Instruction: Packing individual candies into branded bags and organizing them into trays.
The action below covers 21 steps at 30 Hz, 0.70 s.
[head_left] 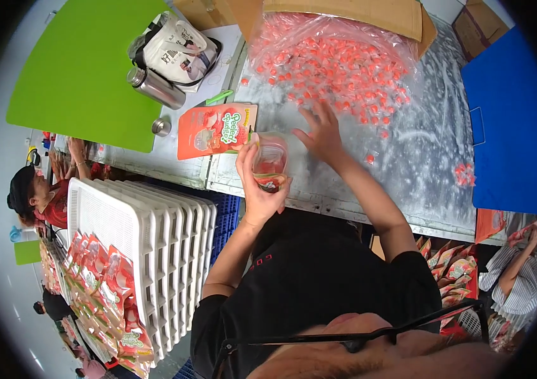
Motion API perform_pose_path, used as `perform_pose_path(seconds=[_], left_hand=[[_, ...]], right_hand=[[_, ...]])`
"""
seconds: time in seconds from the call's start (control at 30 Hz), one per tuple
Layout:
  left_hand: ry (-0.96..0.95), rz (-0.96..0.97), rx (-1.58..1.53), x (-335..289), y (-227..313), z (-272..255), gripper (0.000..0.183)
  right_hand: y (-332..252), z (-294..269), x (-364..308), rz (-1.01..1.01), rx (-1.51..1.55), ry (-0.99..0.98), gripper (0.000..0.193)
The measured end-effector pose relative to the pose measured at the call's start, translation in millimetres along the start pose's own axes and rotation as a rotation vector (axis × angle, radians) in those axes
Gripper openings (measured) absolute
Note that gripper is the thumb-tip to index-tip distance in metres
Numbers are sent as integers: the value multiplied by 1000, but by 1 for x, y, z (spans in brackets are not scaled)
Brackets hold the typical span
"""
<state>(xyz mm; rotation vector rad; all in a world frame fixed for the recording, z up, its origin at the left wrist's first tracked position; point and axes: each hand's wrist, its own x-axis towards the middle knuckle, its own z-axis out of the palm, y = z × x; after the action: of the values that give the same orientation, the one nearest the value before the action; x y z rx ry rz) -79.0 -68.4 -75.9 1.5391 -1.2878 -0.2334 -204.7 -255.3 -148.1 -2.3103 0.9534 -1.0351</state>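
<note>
Over the desk's (pixel 420 189) near edge, the left hand (pixel 259 196) pinches an open, clear-windowed pouch (pixel 271 158) between thumb and fingers. A printed red pouch (pixel 208 131) lies flat just left of it. A loose wrapped candy (pixel 369 159) sits inward from the near edge, right of the right hand (pixel 320 136), whose fingers are spread short of the heap; whether they touch any candy, I cannot tell. Beyond, the red candy heap (pixel 350 72) spills from a plastic-lined carton (pixel 357 20) toward the far edge.
</note>
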Motion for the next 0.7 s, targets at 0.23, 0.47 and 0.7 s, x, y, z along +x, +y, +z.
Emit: perform_pose_path(seconds=[0.23, 0.47, 0.7], left_hand=[[-12, -38, -12, -4, -8, -7, 95], [-52, -43, 16, 2, -6, -12, 91], [-19, -82, -12, -5, -13, -16, 90]], right_hand=[[47, 35, 2, -71, -302, -107, 60], [86, 16, -46, 274, 557, -84, 54], [67, -35, -38, 307, 489, -91, 58]])
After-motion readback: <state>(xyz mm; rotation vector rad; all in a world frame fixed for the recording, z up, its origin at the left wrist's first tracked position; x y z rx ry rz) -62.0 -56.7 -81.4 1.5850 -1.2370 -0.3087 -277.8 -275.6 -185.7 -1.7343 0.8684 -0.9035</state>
